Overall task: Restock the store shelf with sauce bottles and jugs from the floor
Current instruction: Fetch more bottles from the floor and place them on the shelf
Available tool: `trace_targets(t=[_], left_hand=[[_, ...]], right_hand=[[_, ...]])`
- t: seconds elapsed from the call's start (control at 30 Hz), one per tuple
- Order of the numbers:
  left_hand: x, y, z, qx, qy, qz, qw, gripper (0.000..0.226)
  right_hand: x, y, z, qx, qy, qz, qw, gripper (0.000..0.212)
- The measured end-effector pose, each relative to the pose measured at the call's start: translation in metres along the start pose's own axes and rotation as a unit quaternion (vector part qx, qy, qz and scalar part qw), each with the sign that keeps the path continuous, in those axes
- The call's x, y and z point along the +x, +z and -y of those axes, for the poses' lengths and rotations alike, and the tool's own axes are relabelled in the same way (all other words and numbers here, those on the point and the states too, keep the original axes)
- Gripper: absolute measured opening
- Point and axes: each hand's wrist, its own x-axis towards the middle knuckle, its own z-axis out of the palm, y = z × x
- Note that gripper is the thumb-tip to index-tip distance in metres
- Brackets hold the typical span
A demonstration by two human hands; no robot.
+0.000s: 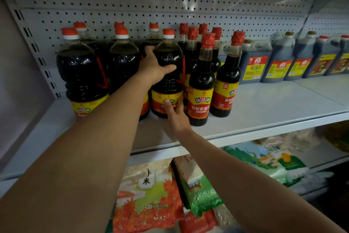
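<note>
The large round-shouldered clear plastic bottle of dark sauce with an orange cap (167,74) stands on the white metal shelf (264,104), front row. The left hand (154,68) wraps its shoulder, probably steadying it, while the right hand (174,115), fingers spread, presses its label, likely nudging it backward. The bottle's base and the rear bottles are partly hidden.

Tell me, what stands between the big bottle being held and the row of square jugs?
A cluster of slim red-capped bottles separates the big bottle from the jugs, in the head view.
</note>
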Motion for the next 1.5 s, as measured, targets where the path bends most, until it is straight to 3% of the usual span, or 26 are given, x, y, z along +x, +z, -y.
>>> trace_targets(t=[0.33,0.5,0.6,0.8,1.03,1.17,1.3,1.5], left_hand=[[-0.019,0.005,-0.012,0.06,-0.014,-0.042,0.997,0.09],[-0.052,0.022,-0.008,0.008,-0.029,-0.146,0.989,0.098],[-0.082,0.042,-0.005,-0.007,-0.03,-0.156,0.987,0.094],[-0.161,0.119,-0.021,-0.008,-0.005,-0.063,0.998,0.068],[-0.241,0.243,-0.069,0.035,0.01,0.115,0.993,0.067],[-0.279,0.319,-0.1,0.044,0.014,0.15,0.988,0.065],[-0.311,0.394,-0.116,0.055,0.031,0.187,0.98,0.069],[-0.343,0.478,-0.129,0.098,0.018,0.261,0.96,0.073]], right_hand=[[-0.03,-0.039,0.002,0.069,0.08,0.045,0.993,0.06],[-0.057,-0.106,0.003,0.046,0.063,-0.023,0.997,0.048],[-0.068,-0.158,0.002,-0.006,0.055,-0.07,0.996,0.049],[-0.104,-0.262,-0.012,-0.114,0.051,-0.091,0.988,0.066],[-0.148,-0.394,-0.047,-0.306,0.016,-0.092,0.947,0.07],[-0.176,-0.475,-0.082,-0.341,0.041,-0.1,0.934,0.079],[-0.204,-0.548,-0.121,-0.364,0.071,-0.109,0.922,0.074],[-0.229,-0.613,-0.171,-0.356,0.124,-0.114,0.919,0.075]])
